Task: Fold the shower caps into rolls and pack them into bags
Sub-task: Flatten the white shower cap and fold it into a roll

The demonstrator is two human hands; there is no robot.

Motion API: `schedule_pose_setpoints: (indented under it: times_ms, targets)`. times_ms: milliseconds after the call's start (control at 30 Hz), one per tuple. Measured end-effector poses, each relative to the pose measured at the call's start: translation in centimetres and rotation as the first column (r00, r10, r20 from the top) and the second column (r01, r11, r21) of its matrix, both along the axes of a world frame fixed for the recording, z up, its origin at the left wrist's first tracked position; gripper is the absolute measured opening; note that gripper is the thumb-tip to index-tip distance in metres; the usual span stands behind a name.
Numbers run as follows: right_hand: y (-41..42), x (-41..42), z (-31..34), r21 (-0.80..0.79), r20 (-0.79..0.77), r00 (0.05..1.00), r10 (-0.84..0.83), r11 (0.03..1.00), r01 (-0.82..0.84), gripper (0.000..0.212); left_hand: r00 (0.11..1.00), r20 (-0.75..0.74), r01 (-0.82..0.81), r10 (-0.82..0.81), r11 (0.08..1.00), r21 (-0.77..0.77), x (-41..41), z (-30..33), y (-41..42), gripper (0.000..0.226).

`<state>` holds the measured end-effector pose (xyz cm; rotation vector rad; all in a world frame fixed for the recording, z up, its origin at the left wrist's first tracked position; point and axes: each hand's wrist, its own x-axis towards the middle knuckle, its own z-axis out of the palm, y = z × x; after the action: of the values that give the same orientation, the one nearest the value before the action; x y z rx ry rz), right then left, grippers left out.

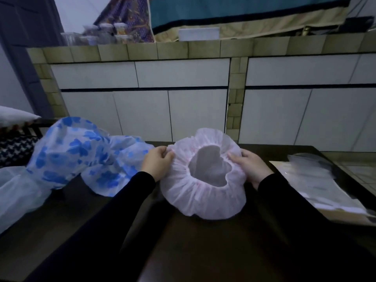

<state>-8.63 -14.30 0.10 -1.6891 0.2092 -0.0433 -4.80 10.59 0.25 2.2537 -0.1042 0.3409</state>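
Observation:
A pale pink shower cap (203, 197) lies opened out on the dark table, its elastic opening facing up. My left hand (157, 162) pinches the cap's gathered rim on the left side. My right hand (249, 166) grips the rim on the right, fingers curled over the elastic. A pile of blue-patterned translucent shower caps (79, 154) lies to the left, just behind my left hand. A stack of clear plastic bags (323, 184) lies on the right part of the table.
The dark table (203, 251) runs toward me from under the cap. White cabinet doors (183, 110) under a tiled counter stand right behind the table. A patterned cushion (14, 149) sits at the far left.

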Motion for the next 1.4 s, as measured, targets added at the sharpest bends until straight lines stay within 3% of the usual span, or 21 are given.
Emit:
schedule_pose_setpoints:
  times_ms: [100, 200, 267, 367, 467, 567, 633, 700, 733, 800, 867, 933, 1067, 1167, 1267, 1333, 1400]
  targets:
    - [-0.7, 0.8, -1.2, -0.060, -0.066, 0.988, -0.137, 0.989, 0.133, 0.021, 0.999, -0.003, -0.044, 0.044, 0.992, 0.119, 1.5, 0.2, 1.0, 0.028]
    - [-1.6, 1.5, -2.2, -0.027, -0.170, 0.981, -0.088, 0.996, 0.084, 0.032, 1.000, -0.009, -0.020, 0.022, 0.979, 0.202, 2.3, 0.0, 1.2, 0.029]
    - [-2.2, 2.0, -2.6, 0.021, -0.203, 0.975, -0.093, 0.995, 0.100, 0.039, 1.000, -0.014, 0.016, -0.014, 0.980, 0.198, 2.4, -0.2, 0.7, 0.030]
    - [-2.2, 2.0, -2.4, -0.046, -0.179, 0.970, -0.162, 0.987, 0.157, 0.029, 0.997, 0.012, 0.073, -0.076, 0.982, 0.172, 2.5, 0.2, 0.4, 0.020]
    - [-2.6, 1.8, -2.5, -0.114, -0.167, 0.949, -0.269, 0.961, 0.252, 0.028, 0.989, 0.094, 0.087, -0.112, 0.968, 0.235, 2.3, 0.7, 0.7, 0.019]
    - [-2.6, 1.0, -1.9, -0.168, -0.139, 0.934, -0.330, 0.937, 0.306, 0.027, 0.967, 0.246, -0.015, -0.060, 0.957, 0.291, 1.5, 1.4, 0.5, 0.029]
    - [-1.9, 0.3, -1.6, -0.148, -0.175, 0.945, -0.278, 0.956, 0.254, 0.021, 0.911, 0.402, -0.042, -0.092, 0.949, 0.313, 0.0, 2.0, -0.7, 0.031]
    - [-1.1, -0.3, -1.1, -0.066, -0.213, 0.960, -0.183, 0.983, 0.173, 0.018, 0.851, 0.456, 0.089, -0.262, 0.927, 0.365, -2.2, 2.3, -2.5, 0.036]
    - [-0.9, -0.6, -0.9, -0.053, -0.218, 0.965, -0.147, 0.989, 0.139, 0.017, 0.836, 0.390, 0.202, -0.385, 0.879, 0.432, -3.5, 2.1, -3.4, 0.041]
    - [-0.7, -0.9, -1.0, -0.110, -0.201, 0.973, -0.111, 0.990, 0.091, 0.016, 0.838, 0.105, 0.361, -0.535, 0.689, 0.629, -5.1, 0.5, -5.0, 0.050]
    - [-0.7, -1.0, -1.4, -0.239, -0.170, 0.974, -0.146, 0.966, 0.103, 0.013, 0.847, -0.155, 0.439, -0.508, 0.507, 0.742, -5.2, -1.5, -5.2, 0.058]
    - [-0.9, -0.7, -1.9, -0.430, -0.139, 0.962, -0.235, 0.889, 0.155, 0.012, 0.820, -0.317, 0.537, -0.476, 0.452, 0.712, -4.7, -2.9, -4.6, 0.061]
    - [-1.1, -0.2, -2.4, -0.652, -0.115, 0.945, -0.306, 0.741, 0.160, 0.034, 0.732, -0.438, 0.678, -0.522, 0.488, 0.551, -4.4, -3.1, -3.4, 0.049]
    - [-0.7, -0.3, -2.3, -0.710, 0.136, 0.935, -0.327, 0.626, 0.322, 0.060, 0.751, -0.357, 0.655, -0.555, 0.563, 0.504, -4.2, -2.1, -3.1, 0.043]
    - [0.1, -0.5, -2.0, -0.737, 0.464, 0.880, -0.100, 0.508, 0.446, 0.042, 0.844, -0.053, 0.454, -0.533, 0.660, 0.598, -4.2, -2.0, -3.2, 0.034]
    - [0.6, -0.4, -2.2, -0.802, 0.443, 0.892, 0.087, 0.483, 0.351, 0.025, 0.883, 0.083, 0.320, -0.461, 0.724, 0.610, -4.1, -2.5, -3.6, 0.034]
    - [0.8, -0.2, -2.7, -0.860, 0.293, 0.938, 0.183, 0.480, 0.174, 0.023, 0.925, -0.020, 0.304, -0.379, 0.709, 0.636, -3.8, -3.4, -4.0, 0.049]
